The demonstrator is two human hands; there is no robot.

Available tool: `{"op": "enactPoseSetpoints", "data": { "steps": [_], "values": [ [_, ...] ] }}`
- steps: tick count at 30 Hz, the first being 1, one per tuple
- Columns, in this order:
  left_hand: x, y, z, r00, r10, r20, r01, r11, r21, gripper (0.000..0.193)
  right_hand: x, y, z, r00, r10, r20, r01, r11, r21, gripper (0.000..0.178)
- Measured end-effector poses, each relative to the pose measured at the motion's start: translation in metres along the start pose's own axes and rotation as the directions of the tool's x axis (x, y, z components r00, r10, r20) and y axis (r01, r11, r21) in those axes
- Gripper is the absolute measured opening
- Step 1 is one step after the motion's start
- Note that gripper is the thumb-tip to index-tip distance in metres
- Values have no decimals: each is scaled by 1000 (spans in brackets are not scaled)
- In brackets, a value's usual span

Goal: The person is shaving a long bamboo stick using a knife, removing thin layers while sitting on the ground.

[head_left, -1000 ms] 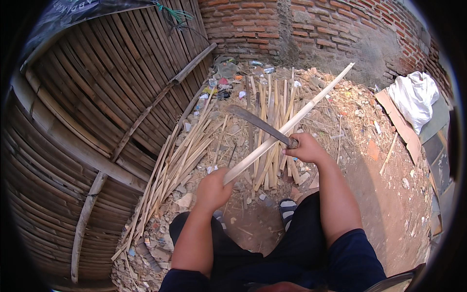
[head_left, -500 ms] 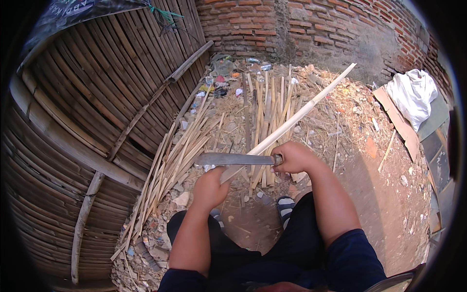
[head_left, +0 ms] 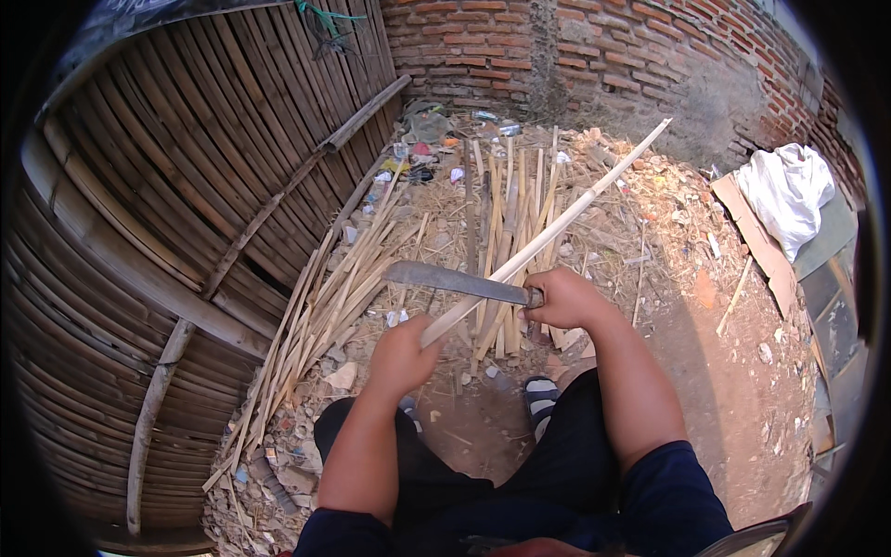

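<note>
My left hand (head_left: 401, 357) is closed round the near end of a long pale bamboo strip (head_left: 577, 210), which slants up and away to the right. In my right hand (head_left: 564, 299) is the handle of a machete (head_left: 441, 281). Its broad dark blade points left and lies across the strip, a little beyond my left hand. The blade's tip sits slightly higher than the handle. Whether the edge bites into the strip, I cannot tell.
Split bamboo strips (head_left: 325, 306) lie in a pile along the slatted bamboo wall (head_left: 158, 176) at left. More strips (head_left: 509, 204) are on the rubble ahead, before a brick wall (head_left: 631, 56). A white sack (head_left: 784, 195) and cardboard (head_left: 756, 237) are at right.
The machete has shifted a little farther up the strip, away from my left hand. Its tip has swung upward, so the blade now tilts. The left hand has barely moved.
</note>
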State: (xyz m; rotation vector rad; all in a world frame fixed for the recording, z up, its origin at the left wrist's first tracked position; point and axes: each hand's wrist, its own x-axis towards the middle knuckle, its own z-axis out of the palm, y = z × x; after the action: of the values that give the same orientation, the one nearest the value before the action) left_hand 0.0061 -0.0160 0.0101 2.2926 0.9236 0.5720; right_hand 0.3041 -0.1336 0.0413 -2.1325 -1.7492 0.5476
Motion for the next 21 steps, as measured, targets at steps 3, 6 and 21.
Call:
{"op": "enactPoseSetpoints", "data": {
  "steps": [3, 6, 21],
  "values": [
    [-2, -7, 1, 1000, -13, 4, 13, 1000, 0, 27, 3, -17, 1, 994, -72, 79, 75, 997, -36, 44],
    [-2, -4, -2, 999, -33, 21, 34, 999, -17, 28, 9, -1, -2, 1000, -30, 0, 30, 996, 84, 44],
    [0, -10, 5, 1000, -26, -3, 26, 1000, 9, 27, 4, -18, 3, 997, -67, 34, 68, 997, -44, 41]
  ]
}}
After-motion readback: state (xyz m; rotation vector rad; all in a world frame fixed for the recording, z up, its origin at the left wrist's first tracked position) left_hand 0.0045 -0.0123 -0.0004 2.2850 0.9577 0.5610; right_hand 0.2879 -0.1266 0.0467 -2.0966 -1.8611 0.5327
